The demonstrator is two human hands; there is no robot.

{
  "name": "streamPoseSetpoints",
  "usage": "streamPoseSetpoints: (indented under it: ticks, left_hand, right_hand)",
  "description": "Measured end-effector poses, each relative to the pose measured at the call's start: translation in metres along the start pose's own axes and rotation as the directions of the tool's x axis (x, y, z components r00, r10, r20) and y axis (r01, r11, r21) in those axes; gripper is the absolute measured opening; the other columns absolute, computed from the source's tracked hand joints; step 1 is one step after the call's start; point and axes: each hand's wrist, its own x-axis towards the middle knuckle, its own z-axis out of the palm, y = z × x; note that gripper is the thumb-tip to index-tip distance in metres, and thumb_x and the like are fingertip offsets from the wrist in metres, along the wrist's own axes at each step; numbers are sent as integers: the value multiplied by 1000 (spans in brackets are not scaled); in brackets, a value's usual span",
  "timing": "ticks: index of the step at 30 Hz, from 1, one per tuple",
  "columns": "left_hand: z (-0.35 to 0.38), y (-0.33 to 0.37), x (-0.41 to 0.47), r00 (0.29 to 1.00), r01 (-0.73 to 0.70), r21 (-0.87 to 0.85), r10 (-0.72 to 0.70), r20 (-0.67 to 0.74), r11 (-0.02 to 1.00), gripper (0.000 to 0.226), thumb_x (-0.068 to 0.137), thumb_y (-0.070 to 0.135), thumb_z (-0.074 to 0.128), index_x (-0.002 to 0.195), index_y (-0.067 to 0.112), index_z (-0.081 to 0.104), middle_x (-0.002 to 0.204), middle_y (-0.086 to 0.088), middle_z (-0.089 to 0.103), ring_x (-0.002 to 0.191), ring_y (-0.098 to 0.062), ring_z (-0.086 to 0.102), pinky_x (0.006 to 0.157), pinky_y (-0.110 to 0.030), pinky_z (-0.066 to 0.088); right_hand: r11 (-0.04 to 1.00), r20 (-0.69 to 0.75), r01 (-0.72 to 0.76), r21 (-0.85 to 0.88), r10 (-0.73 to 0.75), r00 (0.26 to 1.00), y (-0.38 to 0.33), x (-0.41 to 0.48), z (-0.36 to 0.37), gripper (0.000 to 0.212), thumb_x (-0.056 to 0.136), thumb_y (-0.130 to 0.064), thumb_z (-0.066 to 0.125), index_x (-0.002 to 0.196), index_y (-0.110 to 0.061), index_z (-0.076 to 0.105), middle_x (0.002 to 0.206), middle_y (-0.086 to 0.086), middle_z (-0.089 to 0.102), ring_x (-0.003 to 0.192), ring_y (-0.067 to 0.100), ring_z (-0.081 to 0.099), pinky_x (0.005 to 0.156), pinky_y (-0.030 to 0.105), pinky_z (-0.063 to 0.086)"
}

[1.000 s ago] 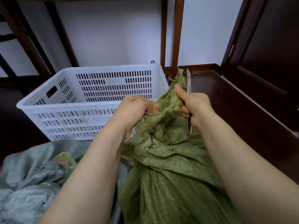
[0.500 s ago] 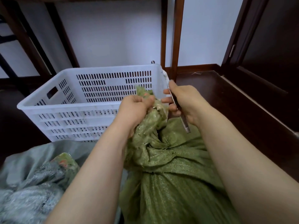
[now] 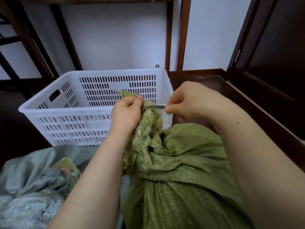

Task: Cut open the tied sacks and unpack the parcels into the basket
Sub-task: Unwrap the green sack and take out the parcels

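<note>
A green woven sack stands in front of me, its neck bunched and pulled up toward the basket. My left hand grips the bunched neck near its top. My right hand holds a thin metal blade, which lies level with its tip against the neck just beside my left fingers. Behind both hands stands the white slotted plastic basket; I see nothing inside it from here. No parcels show.
A grey sack with a green and orange patch lies at the lower left. Dark wooden furniture legs rise behind the basket. A dark wooden door and frame stand to the right, above dark wooden flooring.
The blade has swung from upright to level, its tip now at the sack's neck. My left hand has pulled the neck to the left and higher, in front of the basket.
</note>
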Motion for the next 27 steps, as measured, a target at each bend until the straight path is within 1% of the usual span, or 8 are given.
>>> streamPoseSetpoints:
  ticks: [1, 4, 6, 9, 16, 22, 24, 27]
  left_hand:
    - [1, 0, 0, 1000, -29, 25, 30, -9, 999, 46, 90, 29, 60, 48, 14, 49, 83, -19, 69, 71, -30, 62, 74, -36, 48]
    - [1, 3, -2, 995, -99, 115, 99, 6, 988, 46, 92, 32, 58, 51, 15, 45, 52, -1, 49, 55, -22, 45, 64, -29, 40]
    - [2, 3, -2, 992, -126, 168, 122, 29, 978, 48, 92, 34, 57, 50, 15, 43, 45, 9, 40, 52, -16, 39, 59, -27, 36]
    - [2, 3, -3, 983, -183, 248, 176, 50, 951, 49, 94, 36, 55, 49, 18, 45, 41, 10, 41, 49, -13, 40, 55, -26, 33]
    - [0, 3, -2, 961, -276, 365, 266, 79, 889, 44, 95, 39, 52, 54, 23, 48, 51, 6, 45, 52, -16, 44, 56, -28, 37]
    - [0, 4, -2, 944, -326, 416, 317, 93, 849, 39, 95, 40, 51, 62, 21, 57, 54, 5, 48, 62, -21, 48, 61, -31, 42]
    - [1, 5, -4, 941, -333, 442, 325, 97, 833, 35, 95, 39, 51, 68, 21, 62, 58, 4, 52, 67, -23, 51, 62, -31, 43]
    - [2, 7, -7, 931, -358, 447, 352, 100, 820, 43, 94, 33, 54, 52, 25, 50, 54, 4, 49, 64, -24, 49, 59, -29, 38]
  right_hand:
    - [1000, -13, -1, -30, 1, 1000, -1, 0, 1, 19, 90, -35, 61, 78, -24, 70, 52, -8, 63, 58, 5, 58, 73, 32, 53]
    - [992, -16, -4, -127, 2, 1000, -7, -2, 4, 19, 91, -38, 59, 82, -26, 70, 61, -7, 64, 75, 12, 63, 75, 30, 51]
    - [983, -23, -17, -182, 13, 1000, -11, -3, 6, 18, 91, -39, 58, 93, -27, 71, 74, -6, 65, 86, 16, 63, 75, 30, 49]
    - [950, -93, -22, -311, -7, 996, -14, -2, 12, 21, 93, -39, 56, 106, -27, 67, 93, -5, 63, 92, 21, 58, 70, 31, 42]
    - [915, -161, -20, -404, -49, 986, -19, -1, 17, 7, 93, -29, 55, 92, -23, 58, 83, -3, 52, 80, 23, 51, 61, 30, 35]
    - [897, -167, -35, -441, -44, 985, -24, -2, 20, 10, 94, -23, 56, 85, -23, 51, 69, -5, 42, 77, 23, 49, 53, 27, 32]
    - [896, -149, -35, -443, -35, 988, -30, -5, 24, 9, 96, -23, 53, 88, -26, 50, 67, -5, 37, 78, 23, 46, 60, 32, 34]
    - [897, -141, -23, -442, -44, 989, -37, -6, 33, 15, 96, -17, 49, 107, -22, 58, 79, -2, 45, 87, 27, 52, 67, 34, 36]
